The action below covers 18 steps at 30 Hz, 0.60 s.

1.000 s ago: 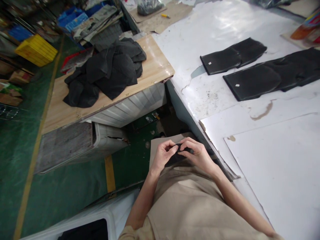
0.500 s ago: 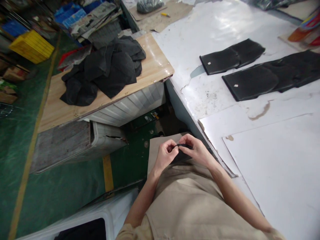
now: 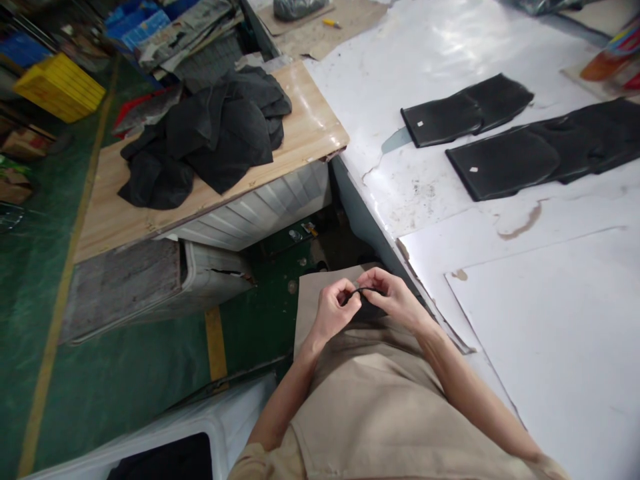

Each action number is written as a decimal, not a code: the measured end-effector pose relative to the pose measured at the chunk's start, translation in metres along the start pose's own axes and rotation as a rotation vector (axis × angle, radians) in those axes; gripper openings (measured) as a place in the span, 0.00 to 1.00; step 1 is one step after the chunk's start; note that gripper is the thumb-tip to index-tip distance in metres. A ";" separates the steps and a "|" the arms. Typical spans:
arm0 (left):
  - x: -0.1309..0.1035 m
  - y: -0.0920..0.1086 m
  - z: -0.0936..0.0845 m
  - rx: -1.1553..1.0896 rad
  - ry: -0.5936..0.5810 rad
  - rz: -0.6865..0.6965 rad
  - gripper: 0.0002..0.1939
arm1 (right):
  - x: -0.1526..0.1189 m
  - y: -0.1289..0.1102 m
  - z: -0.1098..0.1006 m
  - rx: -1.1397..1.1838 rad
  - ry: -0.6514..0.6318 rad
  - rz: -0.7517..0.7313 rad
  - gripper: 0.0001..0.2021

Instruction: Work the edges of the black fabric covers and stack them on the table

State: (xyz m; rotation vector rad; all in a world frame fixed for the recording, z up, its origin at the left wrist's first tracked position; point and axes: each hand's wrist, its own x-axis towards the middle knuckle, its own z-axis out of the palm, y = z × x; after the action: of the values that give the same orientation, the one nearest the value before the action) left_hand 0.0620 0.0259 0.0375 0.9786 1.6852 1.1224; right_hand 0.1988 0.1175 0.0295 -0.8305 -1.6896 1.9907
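Note:
Close to my lap, my left hand (image 3: 336, 308) and my right hand (image 3: 393, 297) pinch the edge of a black piece (image 3: 373, 310) between thumbs and fingertips. The hands are nearly touching, and the edge curves between them as a thin dark band. Most of the piece hangs below the fingers against my beige apron (image 3: 385, 400). Two black folded stacks (image 3: 443, 120) (image 3: 505, 163), each with a small white mark, lie on the white-covered table (image 3: 550, 313) to the right.
A heap of black cloth (image 3: 220, 130) rests on a wooden board (image 3: 320, 127) at the left. Below it stands a pale bin (image 3: 215, 287). A yellow crate (image 3: 60, 87) is on the green floor. At the lower left, a white tub (image 3: 235, 413) holds dark material.
My left hand has shifted slightly, and the black edge between the hands now bends in a clearer arc. The view has moved very slightly.

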 end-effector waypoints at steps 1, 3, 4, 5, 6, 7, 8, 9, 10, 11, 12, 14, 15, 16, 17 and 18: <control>0.000 0.000 0.000 -0.002 -0.004 -0.003 0.08 | 0.000 -0.002 -0.002 0.014 -0.025 0.002 0.09; 0.001 -0.001 0.000 -0.008 -0.009 -0.008 0.08 | 0.000 -0.004 -0.004 0.017 -0.062 0.001 0.09; 0.002 -0.002 0.001 -0.013 -0.012 -0.011 0.07 | 0.000 -0.005 -0.005 0.009 -0.069 -0.003 0.10; 0.002 -0.002 0.001 -0.018 -0.015 -0.013 0.07 | 0.001 -0.005 -0.005 -0.002 -0.070 -0.006 0.10; 0.002 -0.003 0.003 -0.026 -0.017 -0.014 0.07 | 0.002 -0.005 -0.005 -0.012 -0.062 -0.008 0.10; 0.002 -0.003 0.004 -0.036 -0.017 -0.014 0.07 | 0.003 -0.004 -0.004 -0.021 -0.050 -0.008 0.10; 0.002 -0.004 0.004 -0.048 -0.017 -0.013 0.07 | 0.004 -0.004 -0.003 -0.028 -0.035 -0.009 0.10; 0.002 -0.004 0.005 -0.059 -0.016 -0.013 0.07 | 0.005 -0.002 -0.001 -0.035 -0.018 -0.008 0.10; 0.002 -0.004 0.006 -0.068 -0.013 -0.014 0.07 | 0.006 -0.001 0.001 -0.041 0.000 -0.007 0.10; 0.002 -0.004 0.006 -0.075 -0.008 -0.016 0.07 | 0.007 0.000 0.003 -0.045 0.021 -0.007 0.09; 0.003 -0.004 0.006 -0.082 -0.005 -0.022 0.07 | 0.007 0.002 0.004 -0.047 0.042 -0.006 0.08; 0.004 -0.004 0.005 -0.100 -0.006 -0.042 0.07 | 0.006 0.004 0.007 -0.047 0.086 -0.010 0.06; 0.005 -0.004 0.005 -0.118 -0.011 -0.056 0.07 | 0.006 0.004 0.007 -0.051 0.105 -0.015 0.05; 0.006 -0.003 0.005 -0.143 -0.021 -0.073 0.08 | 0.005 0.004 0.008 -0.060 0.120 -0.024 0.04; 0.007 -0.003 0.005 -0.174 -0.037 -0.095 0.08 | 0.003 0.004 0.008 -0.074 0.131 -0.036 0.04; 0.008 -0.002 0.005 -0.207 -0.056 -0.120 0.08 | 0.002 0.003 0.007 -0.094 0.137 -0.050 0.04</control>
State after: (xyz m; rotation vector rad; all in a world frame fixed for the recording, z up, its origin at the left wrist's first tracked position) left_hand 0.0638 0.0338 0.0323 0.7621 1.5283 1.1529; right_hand 0.1927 0.1125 0.0267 -0.9261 -1.7184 1.7902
